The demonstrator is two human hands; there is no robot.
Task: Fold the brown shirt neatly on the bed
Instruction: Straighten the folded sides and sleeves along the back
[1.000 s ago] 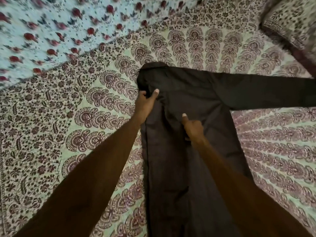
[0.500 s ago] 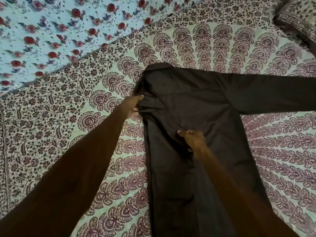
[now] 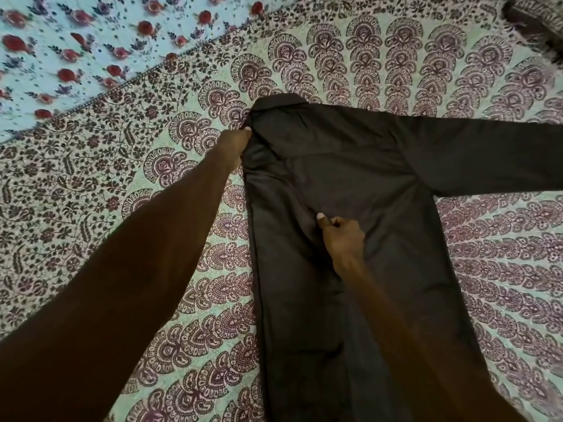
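From my head camera, the brown shirt [image 3: 350, 178] lies flat on the bed [image 3: 146, 184] over its patterned cover. The collar [image 3: 280, 100] points away from me and one sleeve [image 3: 487, 156] is stretched out to the right. My left hand [image 3: 236, 144] grips the shirt's left edge just below the collar, fingers curled round the cloth. My right hand [image 3: 342, 236] rests mid-shirt, thumb and curled fingers pinching a ridge of fabric. A pale blue sheet [image 3: 76, 41] with red flowers lies at upper left.
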